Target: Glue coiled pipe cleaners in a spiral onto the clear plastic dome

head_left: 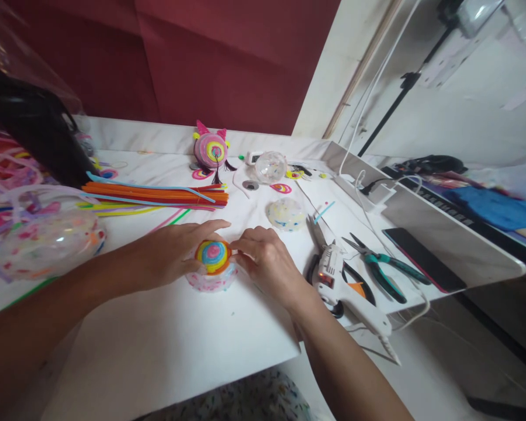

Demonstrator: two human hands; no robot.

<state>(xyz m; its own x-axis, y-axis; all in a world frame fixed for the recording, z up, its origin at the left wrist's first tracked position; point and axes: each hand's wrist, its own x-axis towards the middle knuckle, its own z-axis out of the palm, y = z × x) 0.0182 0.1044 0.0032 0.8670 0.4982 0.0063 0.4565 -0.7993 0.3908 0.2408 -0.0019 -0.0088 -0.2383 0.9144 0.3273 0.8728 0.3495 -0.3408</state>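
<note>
Near the front of the table sits a clear plastic ball [211, 282] with pink specks inside. Its top is covered by a coil of pipe cleaner [212, 255] with a pink centre, then blue, yellow and an orange outer ring. My left hand [175, 251] curves around the left side of the ball and holds it, thumb low and fingers over the far side. At the coil's right edge, my right hand [265, 260] pinches the end of the orange strand between thumb and forefinger; its fingertips partly cover that end.
To the right lie a white glue gun [348, 292], scissors [318, 237] and green-handled pliers [383, 263], with a phone [423, 260] beyond. A pipe cleaner bundle [158, 195], a decorated pink ball [211, 151] and clear half-shells [286, 214] stand farther back. A speckled clear bottle [52, 240] lies left.
</note>
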